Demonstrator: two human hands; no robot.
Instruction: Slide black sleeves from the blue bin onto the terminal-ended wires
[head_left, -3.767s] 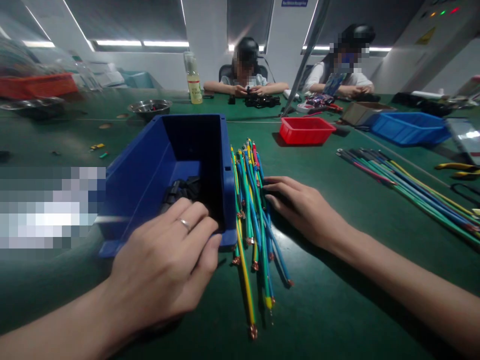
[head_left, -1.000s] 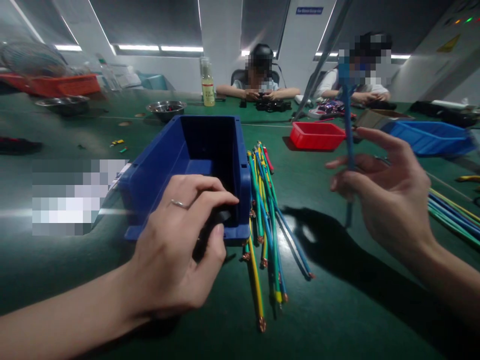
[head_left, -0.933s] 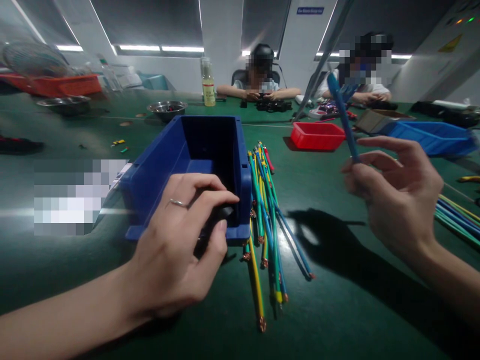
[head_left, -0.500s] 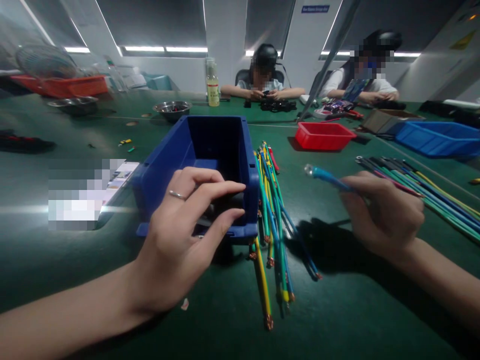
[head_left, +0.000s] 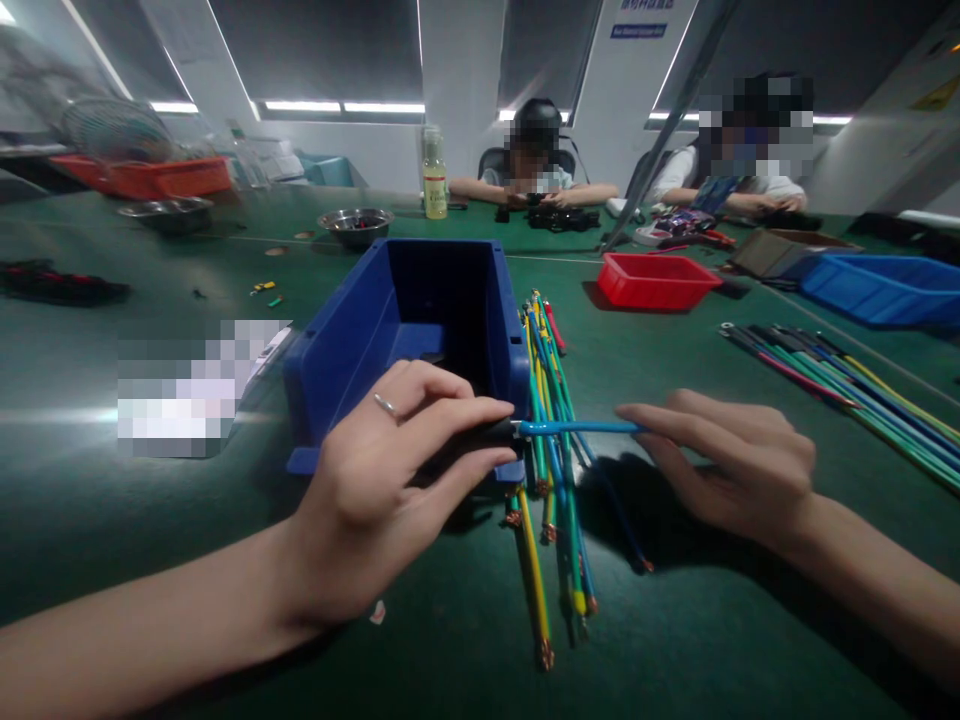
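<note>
My left hand, with a ring on one finger, pinches a small black sleeve in front of the dark blue bin. My right hand grips a blue wire and holds it level. The wire's left tip meets the black sleeve. Under both hands lies a bundle of green, yellow and blue wires with bare copper ends, right of the bin.
A second bundle of coloured wires lies at the right. A red tray, a blue tray, a steel bowl and a bottle stand farther back. Two people sit across the green table.
My right hand lifted a blue wire off the bundle, swung it down and brought its tip left to the black sleeve. My left hand drew that sleeve out of the bin.
</note>
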